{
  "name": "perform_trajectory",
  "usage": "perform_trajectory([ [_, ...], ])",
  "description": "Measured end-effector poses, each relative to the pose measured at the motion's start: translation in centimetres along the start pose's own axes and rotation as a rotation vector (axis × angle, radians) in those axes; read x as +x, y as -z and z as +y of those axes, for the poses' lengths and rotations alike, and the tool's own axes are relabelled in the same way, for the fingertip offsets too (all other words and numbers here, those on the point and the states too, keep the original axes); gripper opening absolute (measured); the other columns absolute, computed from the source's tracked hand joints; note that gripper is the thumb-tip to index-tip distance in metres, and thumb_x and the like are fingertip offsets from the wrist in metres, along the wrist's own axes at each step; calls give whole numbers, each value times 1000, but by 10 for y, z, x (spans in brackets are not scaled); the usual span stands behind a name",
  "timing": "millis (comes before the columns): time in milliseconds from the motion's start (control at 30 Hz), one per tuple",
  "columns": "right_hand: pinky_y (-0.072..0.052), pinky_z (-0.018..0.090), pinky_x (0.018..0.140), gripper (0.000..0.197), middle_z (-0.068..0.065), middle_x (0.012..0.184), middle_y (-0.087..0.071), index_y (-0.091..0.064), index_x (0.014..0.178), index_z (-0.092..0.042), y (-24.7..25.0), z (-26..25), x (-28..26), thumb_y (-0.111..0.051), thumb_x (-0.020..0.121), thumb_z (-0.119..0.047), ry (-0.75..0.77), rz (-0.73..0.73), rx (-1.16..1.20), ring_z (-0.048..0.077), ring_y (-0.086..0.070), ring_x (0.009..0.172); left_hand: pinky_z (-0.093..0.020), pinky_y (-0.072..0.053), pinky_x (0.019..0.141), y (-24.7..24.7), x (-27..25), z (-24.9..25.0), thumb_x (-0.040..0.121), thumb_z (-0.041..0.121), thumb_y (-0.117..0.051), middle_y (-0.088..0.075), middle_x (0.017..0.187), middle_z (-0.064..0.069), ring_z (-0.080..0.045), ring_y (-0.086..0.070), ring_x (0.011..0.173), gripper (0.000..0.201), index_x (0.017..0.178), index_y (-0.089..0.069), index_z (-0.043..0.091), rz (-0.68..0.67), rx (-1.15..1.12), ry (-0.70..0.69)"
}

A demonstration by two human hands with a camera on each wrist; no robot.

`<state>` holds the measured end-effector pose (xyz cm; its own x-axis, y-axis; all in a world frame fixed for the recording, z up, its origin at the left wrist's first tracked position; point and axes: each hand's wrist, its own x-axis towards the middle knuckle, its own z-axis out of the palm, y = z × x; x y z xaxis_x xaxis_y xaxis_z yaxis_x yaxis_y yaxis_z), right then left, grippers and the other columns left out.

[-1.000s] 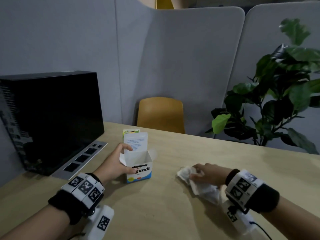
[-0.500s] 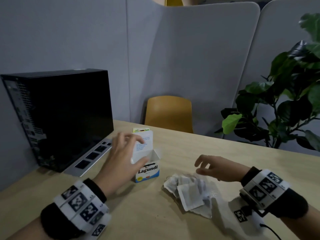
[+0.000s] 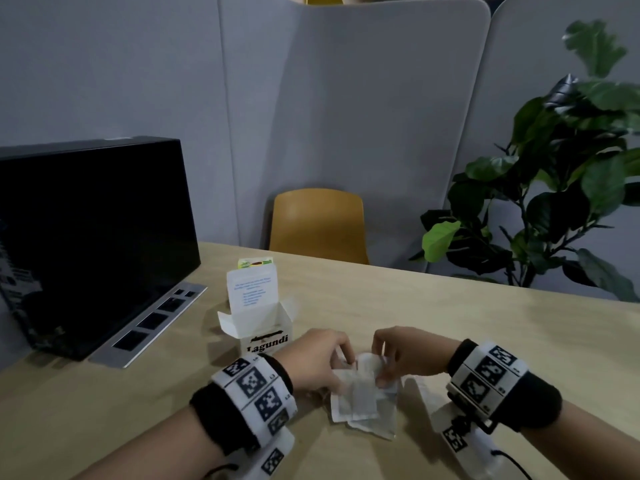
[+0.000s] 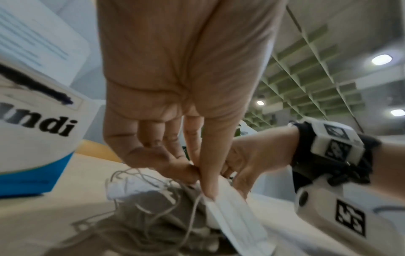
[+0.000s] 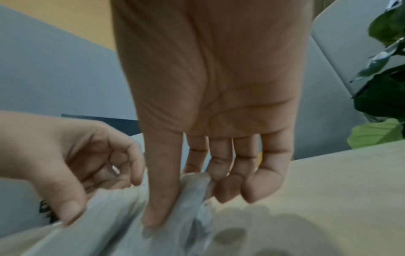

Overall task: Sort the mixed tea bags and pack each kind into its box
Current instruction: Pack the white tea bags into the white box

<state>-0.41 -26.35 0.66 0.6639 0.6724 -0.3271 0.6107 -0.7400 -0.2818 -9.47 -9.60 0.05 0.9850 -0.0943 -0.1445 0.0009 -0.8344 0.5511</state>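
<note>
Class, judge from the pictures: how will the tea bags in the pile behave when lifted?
The tea bags look thin and creased, so probably limp and light. Their loose strings lie tangled, so lifting one may drag others along.

I'm sat in an office booth: grey felt partitions around my wooden desk, a black computer tower, yellow chair, potted plant.

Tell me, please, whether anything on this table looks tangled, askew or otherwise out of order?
Yes: the tea bags lie in a loose heap with their strings tangled. Both the left hand and right hand pinch at them.
</note>
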Motion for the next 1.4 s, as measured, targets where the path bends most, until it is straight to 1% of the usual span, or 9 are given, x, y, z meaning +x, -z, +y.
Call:
perform_trajectory([
  [100, -37, 15, 59, 16, -7, 84, -59, -53, 82, -26, 3, 10, -5, -68, 80, -31, 63, 109, 1, 7, -49, 70, -12, -47, 52, 7, 0, -4, 76, 12, -73, -62, 80, 8, -1, -56, 65, 27, 97, -61, 25, 12, -152, 25],
  [200, -37, 9, 53, 25, -12, 74, -54, -47, 68, -30, 5, 19, -12, -66, 84, -25, 97, 210, 149, 1, -48, 61, -24, -51, 66, 11, -4, -6, 78, 13, -72, -64, 79, 5, -10, -61, 72, 23, 96, -61, 23, -11, -267, 51],
  [333, -52, 37, 65, 14, 7, 77, -64, -55, 78, -9, 13, 21, -32, -64, 85, -17, 175, 530, 410, 25, -61, 70, -31, -52, 68, 22, -9, -8, 81, 1, -66, -63, 78, -5, -18, -61, 72, 22, 97, -59, 15, 50, -672, 66],
  [433, -53, 35, 55, 13, 3, 73, -59, -56, 78, -5, 25, 6, -47, -67, 81, -12, 333, 638, 741, 15, -61, 63, -33, -55, 66, 27, -11, -7, 86, -5, -56, -58, 79, -9, -21, -60, 74, 19, 97, -60, 10, 128, -1015, 35],
  [567, -48, 19, 51, 18, -1, 73, -65, -64, 83, -3, 33, -21, -51, -71, 71, -15, 452, 468, 917, 7, -60, 61, -45, -56, 72, 25, -10, -3, 88, -5, -51, -58, 77, -10, -21, -61, 77, 20, 103, -59, 6, 125, -1232, -41],
  [833, -42, 22, 50, 10, 2, 75, -62, -63, 83, -8, 26, -44, -17, -71, 77, -9, 317, 411, 880, 22, -53, 68, -54, -55, 76, 14, -12, -8, 83, 11, -56, -65, 109, -19, -35, -64, 99, 37, 120, -50, 10, -48, -1677, -170],
  [1067, -44, 32, 63, 16, 11, 94, -64, -64, 95, -17, 17, -51, -1, -69, 80, -12, 339, 278, 852, 22, -53, 78, -34, -59, 73, 1, -10, -15, 83, -11, -54, -67, 110, -19, -30, -68, 96, 39, 116, -59, 11, 35, -1495, -70],
  [1267, -41, 22, 53, 12, -1, 88, -57, -57, 92, -19, 19, -34, 10, -50, 94, -28, 104, 449, 893, 10, -51, 66, -30, -56, 56, 9, -6, -24, 86, -14, -44, -66, 112, -21, -28, -67, 88, 51, 126, -55, 16, 116, -1675, -63],
  [1400, -43, 16, 55, 21, -7, 96, -57, -57, 105, -19, 6, -23, 16, -60, 88, -31, 94, -20, 235, 5, -51, 67, -32, -58, 59, 17, -7, -31, 77, -12, -44, -60, 120, -28, -44, -61, 106, 61, 128, -50, 22, 82, -1887, -145],
])
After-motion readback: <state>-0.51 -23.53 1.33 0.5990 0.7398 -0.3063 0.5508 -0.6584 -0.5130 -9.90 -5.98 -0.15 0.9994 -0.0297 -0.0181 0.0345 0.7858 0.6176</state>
